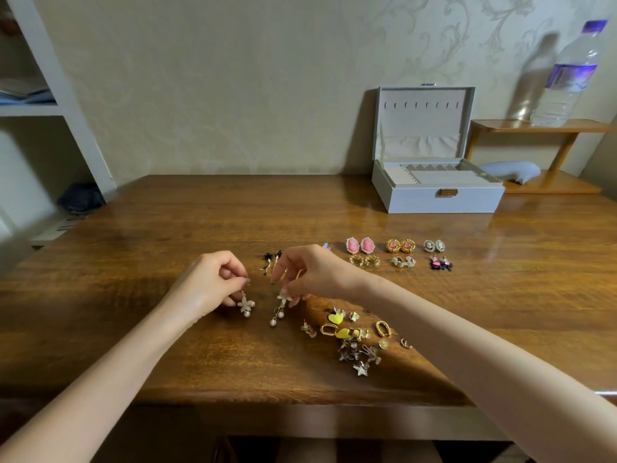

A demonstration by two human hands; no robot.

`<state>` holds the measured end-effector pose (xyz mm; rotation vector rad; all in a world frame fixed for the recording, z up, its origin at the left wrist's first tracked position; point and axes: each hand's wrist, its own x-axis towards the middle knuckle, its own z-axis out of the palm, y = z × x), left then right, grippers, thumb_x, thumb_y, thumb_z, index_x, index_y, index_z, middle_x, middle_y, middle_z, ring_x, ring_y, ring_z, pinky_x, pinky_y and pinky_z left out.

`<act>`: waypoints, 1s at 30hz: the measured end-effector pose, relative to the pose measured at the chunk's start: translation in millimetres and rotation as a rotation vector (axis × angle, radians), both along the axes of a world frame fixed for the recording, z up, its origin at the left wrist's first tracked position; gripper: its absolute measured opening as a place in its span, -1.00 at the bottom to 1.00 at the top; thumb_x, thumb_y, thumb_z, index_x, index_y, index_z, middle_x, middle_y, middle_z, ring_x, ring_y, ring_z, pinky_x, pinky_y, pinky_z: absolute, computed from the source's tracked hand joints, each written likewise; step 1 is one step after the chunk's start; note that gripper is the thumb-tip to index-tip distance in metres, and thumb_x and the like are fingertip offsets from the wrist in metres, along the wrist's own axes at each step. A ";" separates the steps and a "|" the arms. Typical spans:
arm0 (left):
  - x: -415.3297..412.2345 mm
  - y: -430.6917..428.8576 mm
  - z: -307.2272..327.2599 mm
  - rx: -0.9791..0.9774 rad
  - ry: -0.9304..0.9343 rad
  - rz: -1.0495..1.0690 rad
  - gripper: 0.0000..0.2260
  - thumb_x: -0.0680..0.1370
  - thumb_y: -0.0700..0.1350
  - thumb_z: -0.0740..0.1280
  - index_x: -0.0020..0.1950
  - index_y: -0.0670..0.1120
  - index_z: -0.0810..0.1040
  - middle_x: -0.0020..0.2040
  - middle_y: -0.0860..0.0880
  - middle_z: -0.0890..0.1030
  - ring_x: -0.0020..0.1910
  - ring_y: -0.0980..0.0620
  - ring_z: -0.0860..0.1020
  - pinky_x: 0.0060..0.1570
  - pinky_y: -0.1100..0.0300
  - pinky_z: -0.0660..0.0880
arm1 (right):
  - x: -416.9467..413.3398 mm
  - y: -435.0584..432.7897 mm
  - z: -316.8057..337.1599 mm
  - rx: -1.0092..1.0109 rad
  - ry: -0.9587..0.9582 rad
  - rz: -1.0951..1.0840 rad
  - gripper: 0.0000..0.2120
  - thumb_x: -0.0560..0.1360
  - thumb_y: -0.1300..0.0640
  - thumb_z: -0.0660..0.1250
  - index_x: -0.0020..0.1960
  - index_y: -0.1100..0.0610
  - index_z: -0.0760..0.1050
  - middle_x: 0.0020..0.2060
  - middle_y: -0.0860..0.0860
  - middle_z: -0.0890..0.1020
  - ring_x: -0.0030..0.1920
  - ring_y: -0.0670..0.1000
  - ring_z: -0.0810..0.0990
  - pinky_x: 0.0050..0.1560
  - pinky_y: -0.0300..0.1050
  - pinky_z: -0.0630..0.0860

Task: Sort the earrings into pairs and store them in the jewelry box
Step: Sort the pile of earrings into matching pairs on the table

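While a white shelf unit [50, 110] stands at the far left edge, the wooden table [167, 222] fills most of the view, and both bare forearms reach in over its near edge. Left of centre, the left hand [208, 284] curls its fingers and pinches the hook of a pale flower earring [246, 305] with pearl drops, which hangs just above the wood. Just behind the gap between the hands, a pair of black flower earrings [272, 260] lies on the table. The right hand [307, 274] pinches a second flower earring [279, 309] of the same kind – its pearls dangle on longer chains, close beside the first one but apart from it. Right of and nearer than that hand lies a loose heap of unsorted earrings [354, 339]: yellow hearts, gold oval hoops, silver stars and small studs, several touching one another. Farther back, matched pairs sit in two neat rows – pink cameos [360, 245], gold-rimmed pink rounds [400, 246] and grey cameos [434, 246] behind, then gold hoops [364, 261], white shell pieces [403, 262] and pink-and-black drops [440, 263] in front. Behind these rows the grey jewelry box [434, 198] stands near the wall with its lid upright and its compartments showing; whether anything lies inside cannot be told. At the far right a clear water bottle [567, 78] stands on a small wooden shelf [541, 126].
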<state>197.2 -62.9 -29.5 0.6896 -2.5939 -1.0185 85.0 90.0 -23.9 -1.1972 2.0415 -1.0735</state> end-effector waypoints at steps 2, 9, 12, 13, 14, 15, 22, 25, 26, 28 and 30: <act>3.9 -5.5 2.9 0.028 0.000 0.016 -0.92 0.48 -0.28 0.36 -0.14 -0.11 0.54 -0.28 -0.07 0.61 -0.27 0.06 0.63 -0.29 0.20 0.57 | 0.3 0.9 -0.2 -0.007 0.002 0.010 -0.82 0.45 0.39 0.35 0.02 0.22 0.52 -0.28 0.02 0.57 -0.32 -0.01 0.62 -0.39 -0.36 0.47; 24.9 -26.6 -4.2 -0.050 -0.067 0.067 -0.92 0.47 -0.23 0.38 -0.17 -0.08 0.55 -0.24 -0.05 0.60 -0.21 0.05 0.60 -0.28 0.18 0.49 | 0.1 3.0 -1.3 -0.010 0.037 0.034 -0.81 0.47 0.39 0.31 0.05 0.25 0.57 -0.24 0.05 0.60 -0.28 -0.05 0.64 -0.28 -0.33 0.53; 31.5 -33.2 -6.8 -0.138 -0.093 0.053 -0.90 0.47 -0.19 0.40 -0.18 0.00 0.56 -0.19 -0.01 0.60 -0.19 0.06 0.55 -0.17 0.14 0.48 | 0.9 1.6 -2.6 -0.026 0.045 0.030 -0.80 0.46 0.39 0.30 0.05 0.26 0.60 -0.17 0.13 0.65 -0.28 -0.04 0.64 -0.26 -0.34 0.54; 33.1 -33.3 -6.1 -0.153 -0.067 0.029 -0.90 0.47 -0.18 0.39 -0.18 0.01 0.55 -0.17 0.00 0.59 -0.19 0.07 0.54 -0.18 0.16 0.46 | 1.2 1.2 -2.9 -0.028 0.049 0.027 -0.80 0.46 0.38 0.31 0.05 0.26 0.60 -0.18 0.12 0.65 -0.29 -0.05 0.64 -0.27 -0.35 0.53; 34.4 -32.7 -4.8 -0.164 -0.038 -0.007 -0.91 0.47 -0.17 0.39 -0.17 0.02 0.55 -0.15 0.03 0.58 -0.18 0.10 0.53 -0.20 0.20 0.45 | 1.4 1.0 -3.1 -0.028 0.053 0.027 -0.80 0.46 0.38 0.31 0.05 0.25 0.60 -0.21 0.08 0.64 -0.29 -0.06 0.64 -0.27 -0.35 0.52; 35.1 -31.3 -2.9 -0.174 -0.017 -0.054 -0.91 0.47 -0.16 0.39 -0.15 0.02 0.55 -0.13 0.06 0.56 -0.16 0.13 0.52 -0.22 0.24 0.42 | 1.4 0.9 -3.3 -0.029 0.055 0.028 -0.80 0.47 0.37 0.31 0.05 0.25 0.60 -0.22 0.04 0.63 -0.29 -0.06 0.64 -0.27 -0.35 0.52; 32.1 -28.1 -5.3 -0.256 -0.199 -0.221 -0.85 0.41 -0.04 0.44 -0.12 0.10 0.49 -0.02 0.15 0.47 -0.04 0.22 0.46 -0.09 0.25 0.41 | 1.4 2.5 -1.2 -0.030 0.058 0.038 -0.80 0.47 0.37 0.32 0.07 0.25 0.59 -0.06 0.18 0.64 -0.23 0.00 0.65 -0.21 -0.30 0.58; 30.8 -26.2 -6.3 -0.247 -0.171 -0.231 -0.84 0.41 -0.07 0.45 -0.13 0.07 0.49 -0.06 0.15 0.50 -0.10 0.21 0.48 -0.19 0.31 0.38 | 2.2 4.3 2.4 -0.034 0.054 0.050 -0.79 0.46 0.38 0.33 0.08 0.24 0.58 -0.18 0.10 0.59 -0.26 -0.05 0.62 -0.25 -0.35 0.54; 30.7 -24.7 -6.1 -0.247 -0.156 -0.248 -0.85 0.41 -0.08 0.45 -0.12 0.06 0.50 -0.06 0.15 0.51 -0.13 0.21 0.49 -0.22 0.33 0.37 | 2.5 4.7 3.5 -0.041 0.051 0.053 -0.78 0.46 0.39 0.33 0.08 0.24 0.58 -0.20 0.08 0.57 -0.27 -0.06 0.61 -0.26 -0.35 0.53; 30.6 -20.5 -5.7 -0.245 -0.129 -0.294 -0.86 0.43 -0.12 0.44 -0.10 0.06 0.52 -0.07 0.16 0.51 -0.14 0.20 0.50 -0.24 0.36 0.39 | 2.6 5.0 5.7 -0.056 0.042 0.054 -0.76 0.45 0.39 0.33 0.10 0.25 0.56 -0.21 0.09 0.58 -0.29 -0.07 0.59 -0.28 -0.34 0.52; 30.5 -17.6 -7.3 -0.248 -0.110 -0.347 -0.85 0.44 -0.15 0.42 -0.10 0.08 0.52 -0.06 0.17 0.52 -0.07 0.21 0.51 -0.13 0.31 0.47 | 2.0 4.9 6.9 -0.076 0.035 0.047 -0.76 0.45 0.38 0.34 0.11 0.24 0.56 -0.20 0.12 0.58 -0.29 -0.07 0.58 -0.27 -0.27 0.54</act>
